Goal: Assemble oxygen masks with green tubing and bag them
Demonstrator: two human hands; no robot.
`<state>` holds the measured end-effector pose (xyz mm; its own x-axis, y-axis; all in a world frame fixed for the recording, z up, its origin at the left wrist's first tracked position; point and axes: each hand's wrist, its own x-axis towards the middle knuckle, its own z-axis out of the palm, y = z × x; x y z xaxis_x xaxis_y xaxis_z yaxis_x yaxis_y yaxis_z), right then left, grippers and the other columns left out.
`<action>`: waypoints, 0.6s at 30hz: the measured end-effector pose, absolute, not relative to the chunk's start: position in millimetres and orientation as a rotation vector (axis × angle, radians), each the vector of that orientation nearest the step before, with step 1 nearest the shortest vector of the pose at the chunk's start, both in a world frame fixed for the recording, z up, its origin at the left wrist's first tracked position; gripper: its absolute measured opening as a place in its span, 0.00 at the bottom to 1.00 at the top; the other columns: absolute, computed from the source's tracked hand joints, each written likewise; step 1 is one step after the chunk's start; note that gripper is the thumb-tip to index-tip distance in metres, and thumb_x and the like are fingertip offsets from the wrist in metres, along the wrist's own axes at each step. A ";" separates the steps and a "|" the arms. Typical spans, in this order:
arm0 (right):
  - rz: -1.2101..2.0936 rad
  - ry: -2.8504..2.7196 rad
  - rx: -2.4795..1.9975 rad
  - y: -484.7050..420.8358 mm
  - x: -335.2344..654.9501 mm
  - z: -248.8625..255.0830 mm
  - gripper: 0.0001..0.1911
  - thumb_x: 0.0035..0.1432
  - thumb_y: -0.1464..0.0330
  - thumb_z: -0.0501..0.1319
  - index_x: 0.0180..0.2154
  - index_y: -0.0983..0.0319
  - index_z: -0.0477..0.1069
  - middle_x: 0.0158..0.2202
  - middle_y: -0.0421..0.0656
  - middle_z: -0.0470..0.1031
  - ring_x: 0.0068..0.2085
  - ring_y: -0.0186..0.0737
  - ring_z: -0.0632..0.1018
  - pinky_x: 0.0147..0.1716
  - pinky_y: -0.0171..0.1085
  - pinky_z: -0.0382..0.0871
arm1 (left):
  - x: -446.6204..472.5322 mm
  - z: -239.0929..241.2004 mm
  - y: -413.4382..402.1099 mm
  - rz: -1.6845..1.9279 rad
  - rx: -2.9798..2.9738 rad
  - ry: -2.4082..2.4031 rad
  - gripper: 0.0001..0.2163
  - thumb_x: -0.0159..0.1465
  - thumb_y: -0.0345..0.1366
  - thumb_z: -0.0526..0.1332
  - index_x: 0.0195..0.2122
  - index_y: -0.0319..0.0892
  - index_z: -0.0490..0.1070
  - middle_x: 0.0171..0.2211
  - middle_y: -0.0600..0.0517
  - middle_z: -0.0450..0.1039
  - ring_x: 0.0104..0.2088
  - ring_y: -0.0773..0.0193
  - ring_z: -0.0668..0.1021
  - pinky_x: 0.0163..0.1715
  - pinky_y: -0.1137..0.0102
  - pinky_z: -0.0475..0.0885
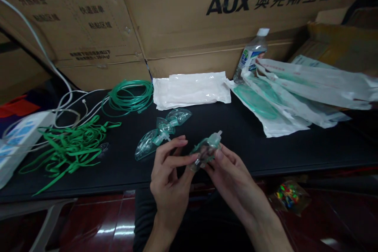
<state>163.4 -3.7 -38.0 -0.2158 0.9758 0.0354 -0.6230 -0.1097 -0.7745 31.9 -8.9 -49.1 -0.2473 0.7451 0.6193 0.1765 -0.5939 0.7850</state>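
Both my hands hold a clear green plastic mask (206, 151) over the front edge of the black table (224, 149). My left hand (170, 173) pinches its lower left end with thumb and fingers. My right hand (228, 173) grips the mask from the right and below. Two more clear green masks (161, 132) lie on the table just beyond my left hand.
A pile of green straps (69, 145) lies at the left, with coiled green tubing (130, 96) and white cables (69, 102) behind. White bags (191, 88), sealed packets (283, 94) and a water bottle (251, 53) sit farther back before cardboard boxes (206, 12). A small colourful packet (288, 195) lies below right.
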 end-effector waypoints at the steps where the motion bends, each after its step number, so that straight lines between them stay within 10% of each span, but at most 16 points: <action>1: 1.642 -0.804 -0.573 -1.3 165.7 -38.8 0.09 0.63 0.61 0.69 0.41 0.60 0.78 0.41 0.45 0.82 0.45 0.44 0.83 0.50 0.45 0.77 | 29.4 -47.8 -9.2 1.793 1.547 1.103 0.14 0.62 0.24 0.69 0.45 0.50 0.80 0.53 0.53 0.75 0.57 0.62 0.78 0.57 0.66 0.78; 5: 1.667 -0.902 -0.546 8.9 179.5 -39.4 0.13 0.61 0.60 0.70 0.44 0.59 0.78 0.40 0.44 0.81 0.42 0.41 0.82 0.47 0.44 0.77 | 15.6 -39.8 -7.0 1.355 1.124 0.950 0.22 0.66 0.34 0.65 0.62 0.53 0.72 0.59 0.47 0.75 0.57 0.56 0.79 0.54 0.64 0.78; 10: 1.765 -0.994 -0.623 23.9 195.0 -33.9 0.18 0.57 0.57 0.73 0.42 0.60 0.76 0.36 0.42 0.79 0.37 0.38 0.80 0.41 0.40 0.77 | 7.1 -27.7 3.0 1.045 0.873 0.773 0.23 0.66 0.51 0.63 0.57 0.43 0.78 0.49 0.41 0.81 0.51 0.51 0.81 0.51 0.60 0.77; 18: 1.863 -0.964 -0.632 31.6 189.7 -26.3 0.20 0.51 0.64 0.77 0.39 0.60 0.69 0.37 0.40 0.78 0.38 0.35 0.79 0.41 0.33 0.70 | 13.9 -23.6 6.5 1.044 0.713 0.914 0.36 0.52 0.37 0.78 0.62 0.51 0.71 0.33 0.53 0.77 0.41 0.62 0.80 0.48 0.67 0.72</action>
<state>189.7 31.6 -26.3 -0.4494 0.8928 -0.0299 -0.4912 -0.2749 -0.8265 13.9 6.5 -23.6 0.2177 0.9339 -0.2835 -0.4041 0.3507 0.8448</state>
